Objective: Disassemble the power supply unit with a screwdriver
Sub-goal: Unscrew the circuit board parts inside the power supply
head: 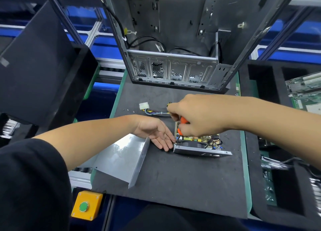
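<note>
The opened power supply unit (pixel 201 146) sits on the dark mat, its circuit board and fan exposed inside the metal base. My right hand (pixel 196 116) grips an orange-handled screwdriver (pixel 182 125) above the unit's left part; the tip is hidden. My left hand (pixel 156 133) lies flat on the mat, straight fingers touching the unit's left corner. The removed metal cover (pixel 125 159) lies to the left, under my left wrist. The unit's coloured cable bundle with a white connector (pixel 144 106) trails toward the back.
An empty computer case (pixel 173 57) stands behind the mat. Three small screws (pixel 127 110) lie left of the connector. A black panel (pixel 38 71) leans at left, foam trays with circuit boards (pixel 305 92) are at right, and a yellow button box (pixel 86 205) is at front left.
</note>
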The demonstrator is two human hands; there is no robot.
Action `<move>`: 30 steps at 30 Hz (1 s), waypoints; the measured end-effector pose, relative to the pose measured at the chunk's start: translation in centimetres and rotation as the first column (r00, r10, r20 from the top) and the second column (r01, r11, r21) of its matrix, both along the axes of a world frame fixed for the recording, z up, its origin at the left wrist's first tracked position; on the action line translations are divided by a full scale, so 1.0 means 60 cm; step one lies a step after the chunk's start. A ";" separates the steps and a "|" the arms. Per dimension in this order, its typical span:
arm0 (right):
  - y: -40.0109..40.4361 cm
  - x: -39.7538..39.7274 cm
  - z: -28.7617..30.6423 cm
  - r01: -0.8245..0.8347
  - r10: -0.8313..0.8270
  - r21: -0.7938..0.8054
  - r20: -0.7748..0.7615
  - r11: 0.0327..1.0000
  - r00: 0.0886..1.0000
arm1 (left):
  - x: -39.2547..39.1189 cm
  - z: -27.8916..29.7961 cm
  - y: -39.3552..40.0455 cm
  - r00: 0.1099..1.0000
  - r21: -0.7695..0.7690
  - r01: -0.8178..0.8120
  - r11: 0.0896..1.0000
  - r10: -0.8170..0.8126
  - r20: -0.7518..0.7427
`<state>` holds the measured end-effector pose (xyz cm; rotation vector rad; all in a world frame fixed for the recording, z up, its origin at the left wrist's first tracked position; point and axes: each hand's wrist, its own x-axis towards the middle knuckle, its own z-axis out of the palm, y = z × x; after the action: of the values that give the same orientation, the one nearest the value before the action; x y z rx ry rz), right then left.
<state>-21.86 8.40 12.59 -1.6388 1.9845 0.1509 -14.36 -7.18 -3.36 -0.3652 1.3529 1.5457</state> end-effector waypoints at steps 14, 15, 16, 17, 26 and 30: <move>0.004 -0.007 -0.004 0.133 -0.131 -0.091 0.027 0.987 0.991 | 0.001 0.000 0.001 1.000 -0.014 0.000 1.000 0.000 -0.013; 0.006 -0.009 -0.005 0.147 -0.143 -0.105 0.041 0.984 0.989 | 0.002 0.000 0.001 1.000 -0.016 0.001 1.000 -0.001 -0.014; 0.008 -0.011 -0.007 0.154 -0.149 -0.114 0.054 0.982 0.987 | 0.003 0.000 0.001 1.000 -0.017 -0.001 1.000 0.000 -0.014; 0.009 -0.014 -0.008 0.160 -0.153 -0.118 0.064 0.980 0.986 | 0.003 0.001 0.001 1.000 -0.016 -0.004 1.000 0.004 -0.013; 0.012 -0.020 -0.016 0.188 -0.175 -0.135 0.101 0.973 0.979 | 0.008 -0.007 0.001 0.993 -0.051 -0.104 0.993 0.101 -0.059; 0.010 -0.021 -0.015 0.188 -0.176 -0.127 0.102 0.974 0.979 | 0.017 -0.016 0.011 0.982 -0.165 -0.116 0.980 0.088 -0.164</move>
<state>-23.12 9.01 11.66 -1.5061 2.1022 -0.1283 -13.34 -6.52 -4.31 -0.4350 1.6197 1.5710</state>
